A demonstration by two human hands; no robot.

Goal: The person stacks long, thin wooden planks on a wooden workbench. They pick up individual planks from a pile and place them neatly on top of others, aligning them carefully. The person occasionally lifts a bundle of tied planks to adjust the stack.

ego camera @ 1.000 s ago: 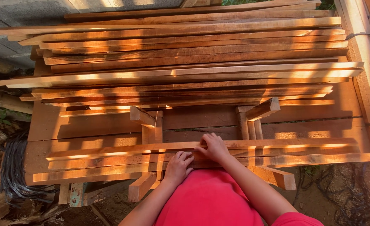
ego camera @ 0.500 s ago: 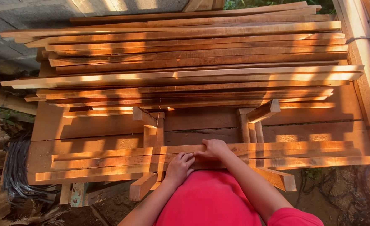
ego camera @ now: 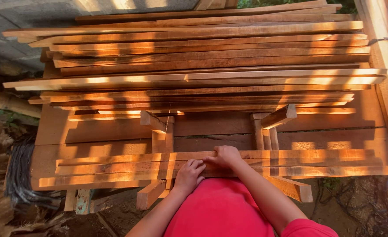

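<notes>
Three long reddish wooden slats (ego camera: 316,162) lie side by side on a wooden table top (ego camera: 115,131), close to its near edge. My left hand (ego camera: 188,174) rests flat on the nearest slat, fingers spread a little and pointing away from me. My right hand (ego camera: 224,156) lies on the middle slats just beyond it, fingers curled over their top. Neither hand lifts anything. My red shirt (ego camera: 220,208) fills the bottom middle of the view.
A tall stack of long wooden slats (ego camera: 202,61) covers the far half of the table. Two short cross pieces (ego camera: 279,116) lie under the near slats. A dark coil of cable (ego camera: 21,175) sits at the lower left; a wooden post (ego camera: 384,48) runs along the right.
My right hand has slid a little left along the near slats, toward my left hand. The view has shifted slightly; the slats lie as before.
</notes>
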